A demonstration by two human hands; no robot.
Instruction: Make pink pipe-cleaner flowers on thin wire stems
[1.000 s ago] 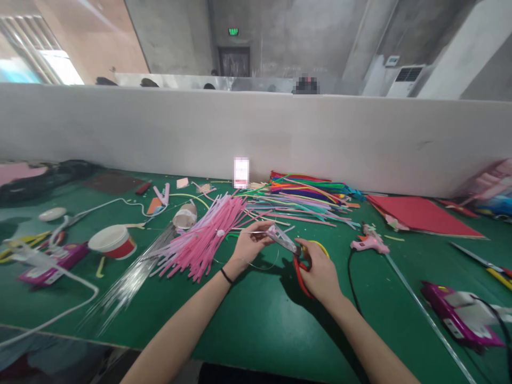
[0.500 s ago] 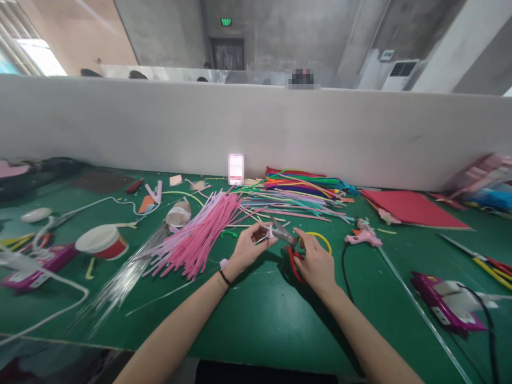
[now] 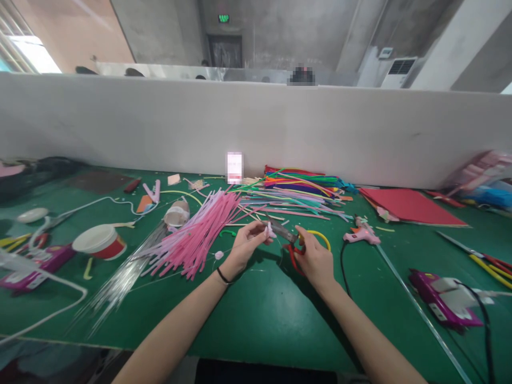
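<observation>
My right hand [image 3: 316, 258] grips red-handled scissors [image 3: 288, 240] whose metal blades point left toward my left hand [image 3: 246, 246]. My left hand is pinched on a small pale pink piece [image 3: 271, 230] and a thin clear strand right at the blade tips. Both hands hover just above the green table [image 3: 256, 314], at its middle. A heap of pink pipe cleaners [image 3: 200, 234] lies just left of my left hand. A yellow ring [image 3: 322, 237] lies behind my right hand.
Mixed coloured pipe cleaners [image 3: 300, 192] lie behind the hands. A pink glue gun [image 3: 362, 234] and red sheets [image 3: 412, 205] are to the right, a purple glue gun [image 3: 444, 301] nearer right. A red-and-white cup [image 3: 100, 242], clear strands [image 3: 120, 277] and white cable [image 3: 48, 314] are left. A white partition [image 3: 256, 128] backs the table.
The scissor blades have closed and lowered toward my left hand's pinch. A small pink piece has dropped to the table by my left wrist. Both hands shifted slightly.
</observation>
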